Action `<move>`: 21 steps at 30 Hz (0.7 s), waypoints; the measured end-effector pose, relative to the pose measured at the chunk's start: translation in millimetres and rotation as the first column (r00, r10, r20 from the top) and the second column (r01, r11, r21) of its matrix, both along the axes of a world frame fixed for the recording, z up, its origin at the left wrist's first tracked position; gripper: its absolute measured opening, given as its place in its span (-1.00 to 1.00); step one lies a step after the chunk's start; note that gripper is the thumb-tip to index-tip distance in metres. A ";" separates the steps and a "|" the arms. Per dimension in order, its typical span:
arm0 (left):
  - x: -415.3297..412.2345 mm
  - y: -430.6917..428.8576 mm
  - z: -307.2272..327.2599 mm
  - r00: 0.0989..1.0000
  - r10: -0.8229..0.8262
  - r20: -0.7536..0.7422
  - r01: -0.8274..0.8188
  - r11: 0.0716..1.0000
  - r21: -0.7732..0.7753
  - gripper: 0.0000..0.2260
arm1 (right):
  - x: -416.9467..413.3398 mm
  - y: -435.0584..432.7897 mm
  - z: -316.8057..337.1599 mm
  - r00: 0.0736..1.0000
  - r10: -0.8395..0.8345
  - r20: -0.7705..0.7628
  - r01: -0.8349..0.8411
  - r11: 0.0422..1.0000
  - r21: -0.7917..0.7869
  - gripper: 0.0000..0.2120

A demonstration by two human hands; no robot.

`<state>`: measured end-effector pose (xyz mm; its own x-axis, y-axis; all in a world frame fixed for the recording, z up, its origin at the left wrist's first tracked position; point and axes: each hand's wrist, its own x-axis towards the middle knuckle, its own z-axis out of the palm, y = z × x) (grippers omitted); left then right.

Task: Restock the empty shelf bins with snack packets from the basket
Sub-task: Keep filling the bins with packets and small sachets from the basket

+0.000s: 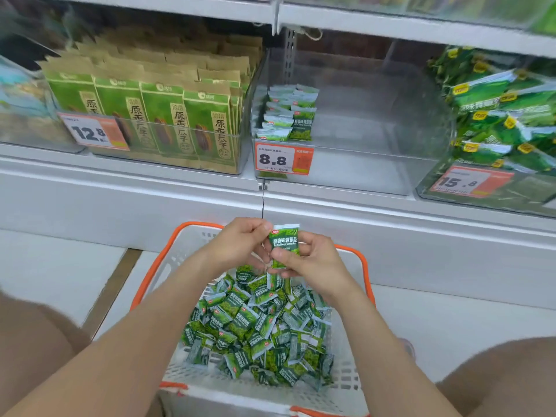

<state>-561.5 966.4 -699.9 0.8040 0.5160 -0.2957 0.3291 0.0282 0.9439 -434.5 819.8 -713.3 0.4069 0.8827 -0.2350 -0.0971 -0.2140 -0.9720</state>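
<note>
A white basket [186, 260] with an orange rim sits on the floor between my knees, holding a heap of small green snack packets [258, 329]. Above its far end I hold one small green packet [284, 240] upright with both hands. My left hand [240, 242] pinches its top left corner. My right hand [313, 260] grips its lower half. Straight ahead on the shelf is a clear bin [376, 133] with a short row of the same packets [285, 115] standing at its left side; the rest of it is bare.
Left of that bin stands a clear bin of tall green and brown seed bags [156, 115]. To the right is a bin of larger green packets [499, 115]. Orange price tags [284, 159] hang on the bin fronts. A white shelf ledge [361, 212] runs below.
</note>
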 end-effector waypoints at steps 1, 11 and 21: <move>3.0 -2.6 6.8 1.000 0.023 0.021 -0.023 0.999 0.028 -0.70 | 0.0 0.8 6.3 1.000 -0.014 -0.003 0.014 1.000 0.023 -0.69; 14.4 -2.9 75.8 0.922 0.184 0.340 -0.380 0.590 0.713 -0.77 | 6.2 31.1 75.3 0.931 -0.359 0.074 0.320 0.895 0.311 -0.69; 57.5 44.1 129.9 0.897 0.274 0.347 -0.365 0.018 0.931 -0.67 | 85.8 102.9 156.1 0.573 -0.501 0.648 0.363 0.865 0.347 -0.82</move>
